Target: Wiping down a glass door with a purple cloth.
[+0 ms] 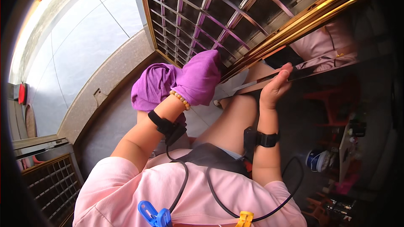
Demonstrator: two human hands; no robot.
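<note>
A purple cloth is wrapped over my left hand down to the beaded bracelet, so the fingers are hidden. The wrapped hand is at the lower part of a door panel with a shiny metal lattice and a gold-coloured frame; whether it touches is hard to tell. More bunched purple fabric lies by my left knee; I cannot tell if it is the same piece. My right hand grips the door's polished, mirror-like edge, thumb on top. My pink shirt is reflected in the metal.
A stone threshold curves along the left, with pale floor tiles beyond it. Another lattice panel stands at lower left. Behind my right arm are a red plastic stool and a blue-and-white bucket. Black cables run across my shirt.
</note>
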